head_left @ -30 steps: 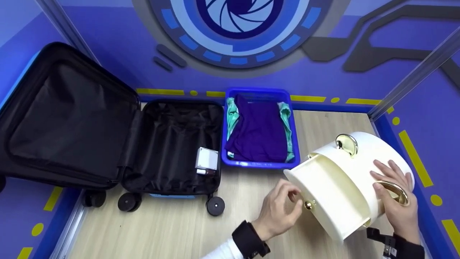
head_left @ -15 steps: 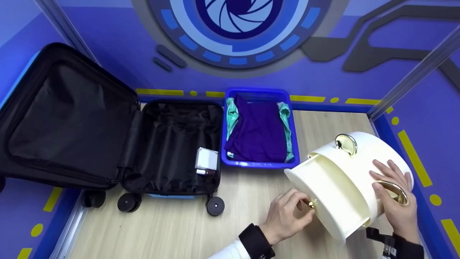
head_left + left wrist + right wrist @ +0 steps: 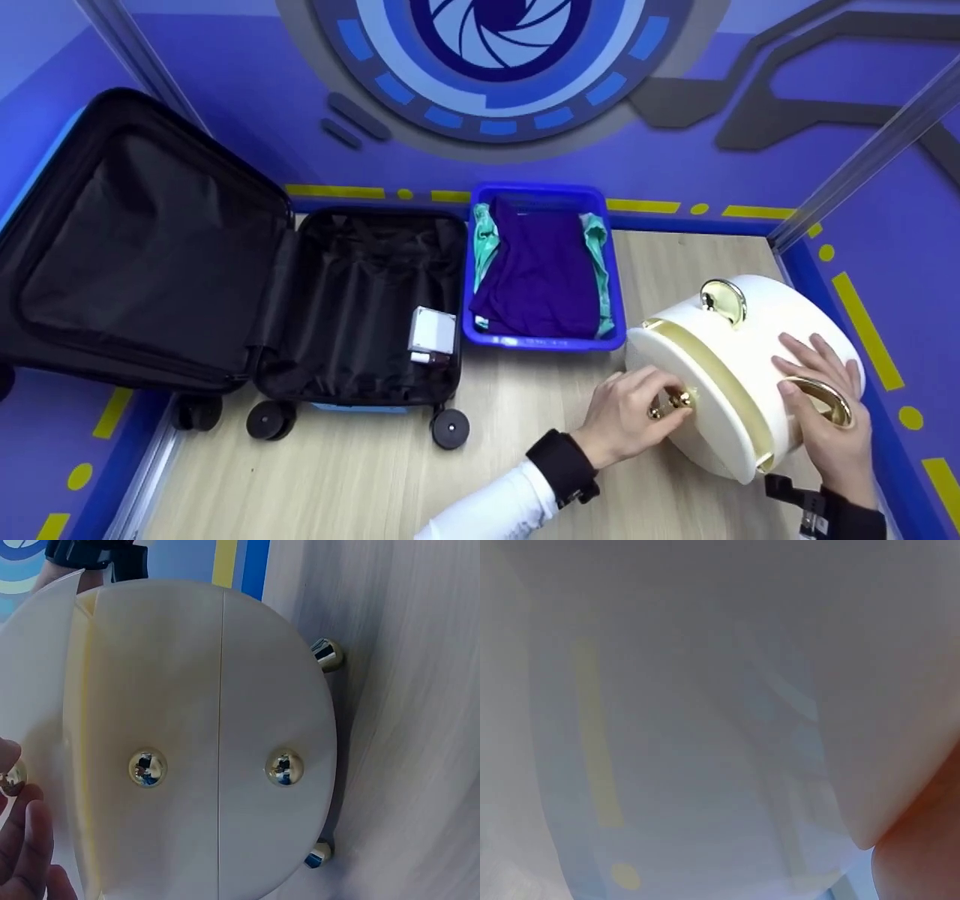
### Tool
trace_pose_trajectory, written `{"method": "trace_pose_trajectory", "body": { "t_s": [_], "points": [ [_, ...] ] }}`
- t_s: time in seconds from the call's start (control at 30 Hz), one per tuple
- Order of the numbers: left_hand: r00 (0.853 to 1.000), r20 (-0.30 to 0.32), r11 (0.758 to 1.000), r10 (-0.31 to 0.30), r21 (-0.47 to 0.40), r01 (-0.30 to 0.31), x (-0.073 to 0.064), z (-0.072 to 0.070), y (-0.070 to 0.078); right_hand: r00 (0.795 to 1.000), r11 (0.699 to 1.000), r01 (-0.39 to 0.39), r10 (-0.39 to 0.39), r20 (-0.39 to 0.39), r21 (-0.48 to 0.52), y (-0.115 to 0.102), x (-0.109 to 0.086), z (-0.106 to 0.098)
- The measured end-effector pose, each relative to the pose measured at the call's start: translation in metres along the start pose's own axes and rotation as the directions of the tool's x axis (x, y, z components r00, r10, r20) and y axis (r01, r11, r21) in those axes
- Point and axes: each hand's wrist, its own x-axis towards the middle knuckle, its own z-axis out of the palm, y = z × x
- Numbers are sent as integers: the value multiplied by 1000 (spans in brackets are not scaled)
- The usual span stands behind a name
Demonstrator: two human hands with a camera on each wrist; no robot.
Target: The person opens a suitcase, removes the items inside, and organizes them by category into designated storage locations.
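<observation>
A white rounded storage box (image 3: 787, 330) with drawers and gold fittings stands at the right. My left hand (image 3: 626, 416) pinches the gold knob (image 3: 13, 778) of its top drawer (image 3: 694, 416). That drawer sticks out slightly, leaving a narrow gap behind its front. Two lower drawer fronts, one with a middle knob (image 3: 148, 768) and one with a bottom knob (image 3: 285, 766), sit flush in the left wrist view. My right hand (image 3: 829, 412) rests on top of the box with fingers spread, around a gold ear-shaped ring (image 3: 825, 397). White surface fills most of the right wrist view.
An open black suitcase (image 3: 360, 300) lies at the left, holding a small white box (image 3: 433, 330) and a small white-capped item (image 3: 427, 358). Beside it stands a blue basket (image 3: 544, 343) with folded purple cloth (image 3: 544, 270) and green cloth (image 3: 485, 236). Blue panels enclose the wooden tabletop (image 3: 360, 480).
My left hand has come onto the knob and moved right and up with it. The top drawer has slid most of the way into the box. My right hand has stayed put.
</observation>
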Motion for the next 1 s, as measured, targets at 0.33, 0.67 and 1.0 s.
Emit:
{"method": "trace_pose_trajectory", "body": {
  "t_s": [0.33, 0.67, 1.0],
  "points": [
    [997, 49, 988, 64, 141, -71, 25, 11, -2, 999, 999, 39, -38, 19, -22, 2, 1, -1],
    [993, 90, 986, 79, 136, -91, 24, 16, -6, 1000, 1000, 2, -2, 1, -4, -1, 0, 0],
    [987, 158, 985, -23, 171, -4, -3, 27, -19, 1000, 998, -22, 22, -3, 60, 0, 0, 0]
  ]
}}
